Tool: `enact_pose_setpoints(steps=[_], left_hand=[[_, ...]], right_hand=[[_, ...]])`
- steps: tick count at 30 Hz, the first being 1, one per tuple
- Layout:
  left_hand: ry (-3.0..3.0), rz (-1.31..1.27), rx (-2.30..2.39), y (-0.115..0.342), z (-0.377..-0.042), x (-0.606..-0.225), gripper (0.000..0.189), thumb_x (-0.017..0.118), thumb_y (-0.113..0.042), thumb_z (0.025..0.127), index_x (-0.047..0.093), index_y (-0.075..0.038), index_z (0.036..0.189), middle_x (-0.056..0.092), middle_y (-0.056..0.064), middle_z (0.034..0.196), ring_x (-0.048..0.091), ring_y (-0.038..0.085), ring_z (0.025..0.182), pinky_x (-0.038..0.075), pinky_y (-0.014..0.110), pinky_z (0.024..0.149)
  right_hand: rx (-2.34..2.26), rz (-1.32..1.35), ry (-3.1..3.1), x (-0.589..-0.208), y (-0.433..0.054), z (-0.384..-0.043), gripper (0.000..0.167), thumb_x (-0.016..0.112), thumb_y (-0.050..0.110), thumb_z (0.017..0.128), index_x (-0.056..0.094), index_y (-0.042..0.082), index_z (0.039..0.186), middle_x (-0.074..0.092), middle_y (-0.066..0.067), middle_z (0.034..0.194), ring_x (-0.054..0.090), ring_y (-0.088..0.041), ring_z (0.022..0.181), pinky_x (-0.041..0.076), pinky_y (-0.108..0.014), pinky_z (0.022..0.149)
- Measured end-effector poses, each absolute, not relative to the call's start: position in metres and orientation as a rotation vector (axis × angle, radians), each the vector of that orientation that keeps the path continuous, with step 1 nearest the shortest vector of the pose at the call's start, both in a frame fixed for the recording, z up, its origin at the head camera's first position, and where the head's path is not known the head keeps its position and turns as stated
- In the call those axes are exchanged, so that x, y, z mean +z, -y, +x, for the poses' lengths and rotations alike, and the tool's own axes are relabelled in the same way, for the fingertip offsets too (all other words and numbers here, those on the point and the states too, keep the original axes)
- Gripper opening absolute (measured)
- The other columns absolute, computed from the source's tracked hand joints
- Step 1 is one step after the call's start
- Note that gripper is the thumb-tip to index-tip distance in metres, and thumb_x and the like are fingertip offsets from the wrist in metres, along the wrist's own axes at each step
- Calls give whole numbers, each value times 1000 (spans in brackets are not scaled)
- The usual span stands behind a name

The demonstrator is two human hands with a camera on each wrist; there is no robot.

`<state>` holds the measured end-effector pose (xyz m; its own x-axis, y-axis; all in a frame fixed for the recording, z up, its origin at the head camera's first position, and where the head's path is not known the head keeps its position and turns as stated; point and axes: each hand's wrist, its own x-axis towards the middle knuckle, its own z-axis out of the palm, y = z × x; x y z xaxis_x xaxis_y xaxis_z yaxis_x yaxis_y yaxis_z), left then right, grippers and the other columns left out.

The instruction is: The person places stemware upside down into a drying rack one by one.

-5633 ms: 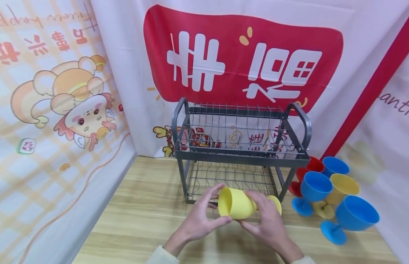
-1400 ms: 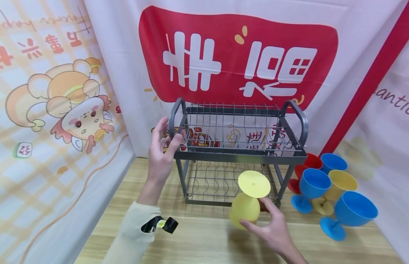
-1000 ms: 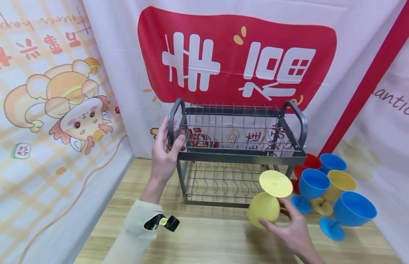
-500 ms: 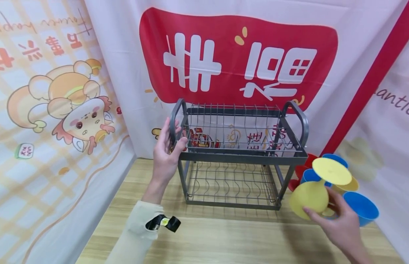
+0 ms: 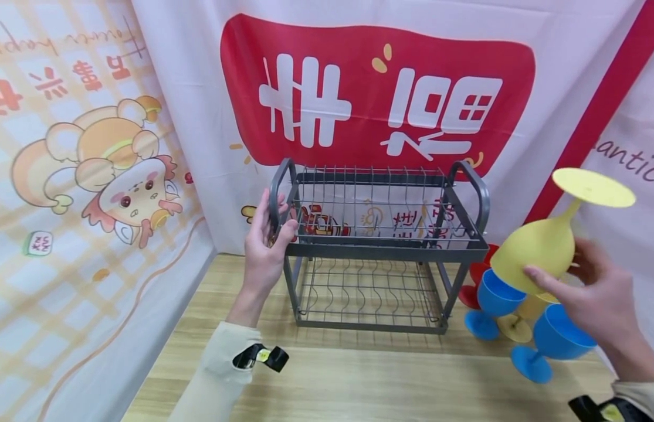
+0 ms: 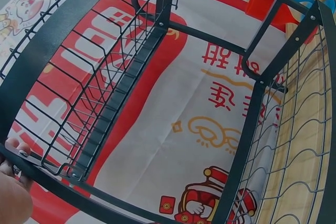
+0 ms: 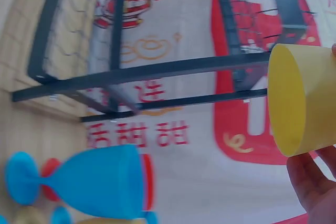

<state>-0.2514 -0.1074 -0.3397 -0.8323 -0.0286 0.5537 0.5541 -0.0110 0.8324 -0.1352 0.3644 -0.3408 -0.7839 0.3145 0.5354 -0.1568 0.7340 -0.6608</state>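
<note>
Tilted upside down, a yellow goblet (image 5: 540, 249) is in my right hand (image 5: 603, 296), thumb and fingers round its bowl. Its foot points up, and it is raised above the other goblets at the right. In the right wrist view the yellow goblet (image 7: 310, 98) shows its open mouth beside the rack. My left hand (image 5: 263, 252) grips the left side of a two-tier grey dish rack (image 5: 385, 253), by the handle. In the left wrist view fingertips (image 6: 18, 150) curl over the frame bar. Both tiers of wire hold no dishes.
Right of the rack, blue goblets (image 5: 564, 334), (image 5: 498, 293) and a red goblet (image 5: 474, 275) stand on the wooden table (image 5: 358, 375). A darker yellow goblet (image 5: 517, 327) is partly hidden among them. Printed cloth (image 5: 379, 99) hangs behind and along both sides.
My right hand has carried the yellow goblet from in front of the rack to the right and up. Earlier both hands held it sideways; my left hand has since moved to the rack's left side.
</note>
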Motion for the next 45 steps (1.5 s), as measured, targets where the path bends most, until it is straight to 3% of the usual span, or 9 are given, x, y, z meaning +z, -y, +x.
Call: enact_pose_setpoints(steps=[2, 4, 9, 11, 23, 30, 35, 38, 45], left_hand=[[1860, -548, -1895, 107, -251, -339, 78, 68, -22, 103, 27, -25, 169, 53, -13, 161, 51, 16, 150, 52, 18, 110], [1862, -549, -1890, 106, -251, -339, 77, 68, -23, 103, 28, -28, 169, 53, -14, 160, 51, 12, 148, 52, 18, 111], [1871, -545, -1881, 105, -252, -339, 76, 67, -23, 104, 28, -29, 168, 52, -14, 160, 51, 8, 147, 50, 18, 112], [1877, -539, -1880, 105, -252, -340, 76, 67, -23, 104, 27, -30, 168, 52, -14, 161, 50, 10, 148, 51, 19, 112], [1893, -517, -1887, 107, -252, -341, 76, 67, -26, 104, 27, -29, 169, 52, -15, 161, 48, 19, 152, 53, 19, 109], [1898, -494, -1891, 105, -251, -340, 75, 66, -25, 104, 27, -32, 168, 52, -16, 160, 49, 15, 151, 52, 20, 112], [1900, -497, -1894, 105, -249, -340, 76, 66, -25, 105, 26, -30, 169, 51, -15, 160, 48, 19, 153, 53, 20, 110], [1897, -490, -1897, 106, -249, -341, 76, 66, -24, 105, 26, -30, 169, 52, -15, 160, 47, 21, 153, 54, 19, 107], [1891, -509, -1906, 106, -248, -340, 76, 68, -27, 104, 27, -35, 168, 52, -15, 160, 49, 12, 150, 55, 19, 106]], right_hand=[[930, -100, 2282, -328, -366, -137, 74, 83, 19, 91, 49, 8, 156, 55, 23, 130, 48, 14, 102, 39, 6, 82], [929, -79, 2281, -315, -367, -138, 74, 82, 17, 92, 47, 8, 157, 55, 20, 130, 48, 14, 101, 39, 6, 82], [972, -113, 2329, -283, -363, -142, 75, 76, 25, 98, 39, 26, 164, 53, -11, 155, 49, 12, 106, 40, 5, 83], [989, -126, 2341, -273, -358, -144, 75, 75, 29, 99, 38, 32, 164, 51, -12, 160, 49, 11, 107, 40, 5, 82], [1075, 22, 2341, -243, -313, -169, 75, 80, 35, 94, 46, 26, 160, 58, -13, 152, 60, 8, 103, 50, -1, 77], [1118, 55, 2400, -233, -280, -189, 82, 77, 51, 93, 42, 27, 163, 59, -11, 151, 62, -15, 118, 51, -3, 79], [1111, 72, 2423, -230, -263, -204, 87, 77, 53, 93, 39, 22, 164, 59, -14, 149, 61, -31, 124, 51, -5, 74], [1087, 69, 2458, -229, -255, -213, 91, 77, 56, 92, 37, 19, 164, 58, -14, 150, 61, -33, 125, 54, -13, 77], [1095, 26, 2539, -231, -246, -230, 94, 78, 57, 90, 37, 15, 162, 55, -14, 149, 58, -35, 127, 63, -51, 95]])
